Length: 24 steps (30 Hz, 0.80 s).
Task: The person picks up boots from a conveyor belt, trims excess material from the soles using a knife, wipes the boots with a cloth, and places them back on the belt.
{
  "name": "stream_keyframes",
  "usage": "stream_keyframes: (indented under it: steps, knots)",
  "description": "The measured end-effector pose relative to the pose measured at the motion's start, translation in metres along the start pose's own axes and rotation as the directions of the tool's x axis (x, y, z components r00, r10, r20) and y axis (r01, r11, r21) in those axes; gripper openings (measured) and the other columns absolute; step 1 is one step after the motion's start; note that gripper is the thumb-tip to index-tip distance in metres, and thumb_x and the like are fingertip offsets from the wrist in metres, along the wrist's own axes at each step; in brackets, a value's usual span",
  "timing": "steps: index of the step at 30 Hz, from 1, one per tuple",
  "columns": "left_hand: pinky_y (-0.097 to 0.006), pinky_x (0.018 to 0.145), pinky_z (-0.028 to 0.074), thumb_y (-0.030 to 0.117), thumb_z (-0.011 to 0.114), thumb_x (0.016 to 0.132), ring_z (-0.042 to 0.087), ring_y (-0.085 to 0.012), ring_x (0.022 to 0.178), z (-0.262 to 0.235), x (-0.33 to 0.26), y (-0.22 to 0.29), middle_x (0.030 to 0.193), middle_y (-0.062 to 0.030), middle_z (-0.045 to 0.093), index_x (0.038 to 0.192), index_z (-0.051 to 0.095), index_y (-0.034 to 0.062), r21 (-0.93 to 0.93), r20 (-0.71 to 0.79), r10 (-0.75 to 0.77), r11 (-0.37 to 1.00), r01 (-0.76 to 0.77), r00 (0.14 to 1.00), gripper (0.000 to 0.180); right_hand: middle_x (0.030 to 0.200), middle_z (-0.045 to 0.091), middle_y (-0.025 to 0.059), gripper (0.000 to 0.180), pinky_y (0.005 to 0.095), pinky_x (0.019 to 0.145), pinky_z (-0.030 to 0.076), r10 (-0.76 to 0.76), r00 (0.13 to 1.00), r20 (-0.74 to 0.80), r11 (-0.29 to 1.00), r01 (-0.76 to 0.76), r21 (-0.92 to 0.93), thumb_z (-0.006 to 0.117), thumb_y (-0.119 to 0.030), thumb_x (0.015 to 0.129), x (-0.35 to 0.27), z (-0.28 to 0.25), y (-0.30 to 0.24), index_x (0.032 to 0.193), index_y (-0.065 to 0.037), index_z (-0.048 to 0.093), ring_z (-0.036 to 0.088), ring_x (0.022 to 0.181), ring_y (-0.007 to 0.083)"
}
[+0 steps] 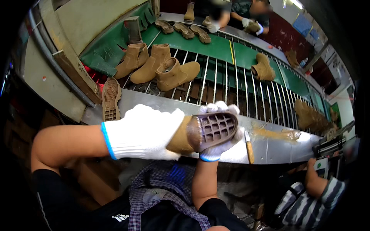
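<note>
Above the wearer's plaid apron (162, 192), just over the near edge of a metal bench (273, 152), a tan ankle boot (180, 138) was held between two white-gloved hands, its lugged brown sole (218, 128) turned up to show a grid of square hollows. The left hand (148, 133) was wrapped around the tan upper, its fingers grasping it, though partly hidden and blurred. The right hand (229, 143) cupped the gridded end of the sole from beneath and behind, its fingers curled up past the far rim. Off to the right, a person in a striped top (316, 202) had a bare arm at the bench's end.

Just beside the right hand, a knife (249, 148) with a wooden handle lay on the bench, near a tan smear (273, 133). Near the bench's left end was a loose sole (111, 100), tread showing.

Beyond the bench ran a rack of metal rods (216, 82), where three tan boots (177, 75) stood close together at the left; another boot (264, 67) stood well apart toward the right. Farther back, three soles (184, 30) sat in a row along a green belt (216, 48), and past it a co-worker's gloved hands (246, 23) held a brownish item.
</note>
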<state>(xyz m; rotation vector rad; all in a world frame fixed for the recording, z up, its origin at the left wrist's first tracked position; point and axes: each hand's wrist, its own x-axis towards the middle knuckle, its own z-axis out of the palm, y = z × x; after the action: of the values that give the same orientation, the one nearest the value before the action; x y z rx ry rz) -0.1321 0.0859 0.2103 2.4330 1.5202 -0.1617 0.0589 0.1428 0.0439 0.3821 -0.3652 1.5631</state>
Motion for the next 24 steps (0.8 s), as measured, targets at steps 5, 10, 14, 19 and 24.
stream_keyframes:
  steps: [5, 10, 14, 19, 24]
  knots:
    - [-0.049, 0.068, 0.064, 0.072, 0.081, 0.086, 0.078, -0.0403, 0.076, -0.014, 0.024, 0.012, 0.090, -0.0176, 0.078, 0.127, 0.062, -0.0005, 0.016, 0.030, 0.144, 0.989, -0.145, 0.989, 0.086, 0.128, 0.062, 0.0196, 0.062, 0.0506, 0.118, 0.045, 0.149, 0.978, 0.146, 0.599, 0.028, -0.800, 0.088, -0.044, 0.080, 0.005, 0.029, -0.041, 0.122, -0.006, 0.063, 0.060, 0.126, 0.0349]
    - [-0.050, 0.064, 0.063, 0.071, 0.080, 0.089, 0.078, -0.0397, 0.074, -0.017, 0.040, 0.016, 0.089, -0.0176, 0.077, 0.125, 0.062, -0.0035, 0.006, 0.013, 0.221, 0.975, -0.221, 0.975, 0.084, 0.131, 0.063, 0.0176, 0.058, 0.0473, 0.117, 0.044, 0.080, 0.993, 0.089, 0.667, 0.013, -0.745, 0.089, -0.042, 0.081, 0.006, 0.031, -0.046, 0.120, -0.005, 0.066, 0.060, 0.128, 0.0332]
    - [-0.050, 0.062, 0.063, 0.070, 0.079, 0.090, 0.078, -0.0393, 0.072, -0.021, 0.042, 0.019, 0.086, -0.0179, 0.076, 0.125, 0.062, -0.0045, -0.012, 0.013, 0.223, 0.975, -0.223, 0.975, 0.084, 0.131, 0.062, 0.0183, 0.060, 0.0468, 0.114, 0.046, 0.125, 0.987, 0.096, 0.400, 0.038, -0.916, 0.088, -0.051, 0.083, 0.006, 0.035, -0.053, 0.114, -0.004, 0.067, 0.060, 0.127, 0.0336]
    - [-0.048, 0.060, 0.063, 0.065, 0.080, 0.090, 0.077, -0.0384, 0.069, -0.020, 0.048, 0.023, 0.079, -0.0164, 0.075, 0.121, 0.063, -0.0041, -0.035, -0.013, 0.223, 0.974, -0.224, 0.975, 0.078, 0.131, 0.059, 0.0164, 0.059, 0.0577, 0.117, 0.048, 0.119, 0.988, 0.097, 0.474, 0.029, -0.880, 0.085, -0.057, 0.090, 0.003, 0.024, -0.062, 0.119, -0.009, 0.067, 0.060, 0.132, 0.0396]
    - [-0.048, 0.058, 0.061, 0.055, 0.083, 0.088, 0.075, -0.0368, 0.065, -0.020, 0.055, 0.026, 0.077, -0.0145, 0.075, 0.110, 0.068, -0.0031, -0.044, -0.027, 0.207, 0.977, -0.208, 0.978, 0.064, 0.137, 0.060, 0.0194, 0.036, 0.0499, 0.121, 0.042, 0.242, 0.963, 0.114, 0.344, 0.024, -0.939, 0.075, -0.027, 0.087, 0.007, 0.036, -0.085, 0.115, -0.005, 0.068, 0.058, 0.133, 0.0348]
